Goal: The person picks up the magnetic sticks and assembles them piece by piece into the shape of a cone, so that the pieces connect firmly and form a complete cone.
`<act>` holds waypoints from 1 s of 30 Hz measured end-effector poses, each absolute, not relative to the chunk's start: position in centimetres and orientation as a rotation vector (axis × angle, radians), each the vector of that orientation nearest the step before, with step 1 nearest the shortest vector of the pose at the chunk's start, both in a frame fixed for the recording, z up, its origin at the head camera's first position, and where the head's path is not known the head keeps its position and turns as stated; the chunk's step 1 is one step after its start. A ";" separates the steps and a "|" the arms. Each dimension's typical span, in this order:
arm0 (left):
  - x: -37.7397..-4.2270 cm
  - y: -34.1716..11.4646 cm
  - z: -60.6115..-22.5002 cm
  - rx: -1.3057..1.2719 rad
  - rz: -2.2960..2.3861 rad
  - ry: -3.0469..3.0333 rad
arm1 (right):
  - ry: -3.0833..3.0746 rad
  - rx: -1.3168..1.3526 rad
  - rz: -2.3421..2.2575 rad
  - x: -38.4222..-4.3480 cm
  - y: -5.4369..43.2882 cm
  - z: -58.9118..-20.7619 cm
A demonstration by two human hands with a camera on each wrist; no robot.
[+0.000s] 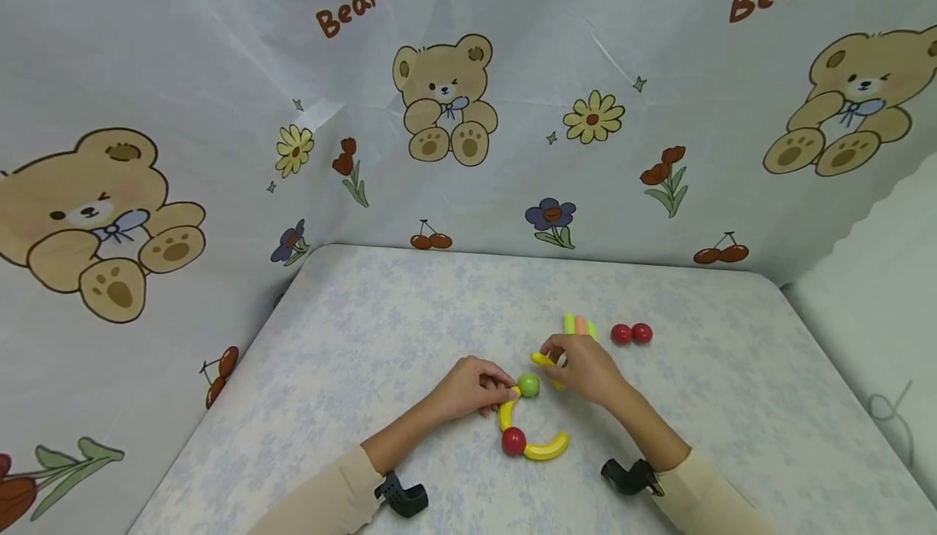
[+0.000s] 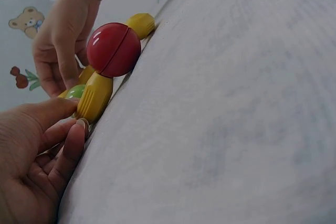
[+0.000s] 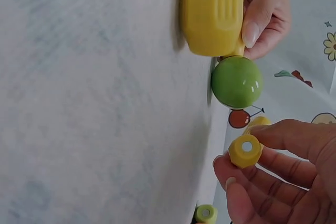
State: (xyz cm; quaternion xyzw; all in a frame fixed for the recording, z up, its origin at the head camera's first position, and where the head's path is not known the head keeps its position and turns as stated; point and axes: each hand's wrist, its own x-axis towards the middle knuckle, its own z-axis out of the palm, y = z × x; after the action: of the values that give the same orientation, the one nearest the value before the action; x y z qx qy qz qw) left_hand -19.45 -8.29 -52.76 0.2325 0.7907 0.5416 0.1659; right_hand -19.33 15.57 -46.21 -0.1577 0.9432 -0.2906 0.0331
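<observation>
My left hand pinches the upper end of a curved yellow magnetic rod, right beside a green ball. The rod's lower end meets a red ball, and a second curved yellow rod runs rightward from that ball, forming an open arc. Above and to the right, my right hand holds another curved yellow rod between thumb and fingers. In the right wrist view, a silvery disc shows on the end of this held rod, just apart from the green ball.
Behind the right hand lie several straight rods, light green and orange. Two red balls sit side by side farther right. The table has a pale blue patterned cover, and a bear-print curtain hangs behind it.
</observation>
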 end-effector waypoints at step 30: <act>-20.1 -8.8 -52.5 0.605 1.546 2.194 | 2.868 -0.519 -0.738 -18.3 16.1 -46.4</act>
State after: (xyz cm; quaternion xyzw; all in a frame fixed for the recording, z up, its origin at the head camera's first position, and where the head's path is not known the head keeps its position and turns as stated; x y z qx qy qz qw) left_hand -20.05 -8.82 -52.50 0.2156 0.7823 0.5513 0.1938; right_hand -18.31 16.15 -46.40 -0.1722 0.9517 -0.2450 0.0674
